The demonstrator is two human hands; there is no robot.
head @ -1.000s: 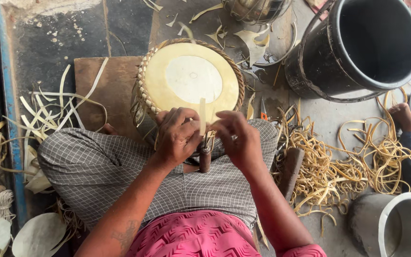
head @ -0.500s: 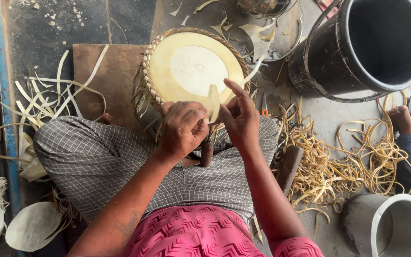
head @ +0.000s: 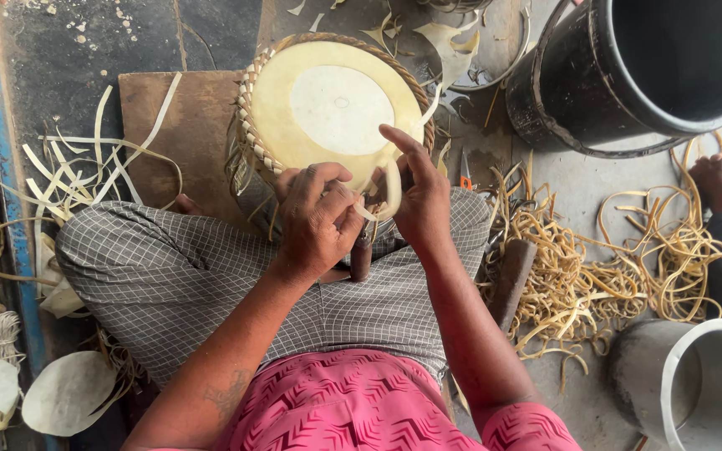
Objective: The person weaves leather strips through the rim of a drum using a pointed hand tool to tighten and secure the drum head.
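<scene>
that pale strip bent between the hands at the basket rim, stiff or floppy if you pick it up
Probably springy rather than limp: the pale strip holds a smooth curve between the left hand and right hand. Likely very light, since it looks thin and flat like the loose strips curling on the floor. It may crease if bent sharply, though that's hard to tell.

Round pale woven basket with braided rim [head: 327,104] resting on flat brown wooden board [head: 185,134], just beyond the knees. Left hand [head: 317,221] and right hand [head: 419,196] at the basket's near edge, side by side, a pale flat strip [head: 388,194] between them. Loose pale strips [head: 85,171] lying left of the board. Large black bucket [head: 628,75] standing right of and beyond the basket. Tangle of thin yellow strips [head: 603,267] spread right of the knees, between the bucket and a grey metal pot [head: 695,384] at the near right. Another person's hand [head: 716,179] at the far right, touching the tangle.
</scene>
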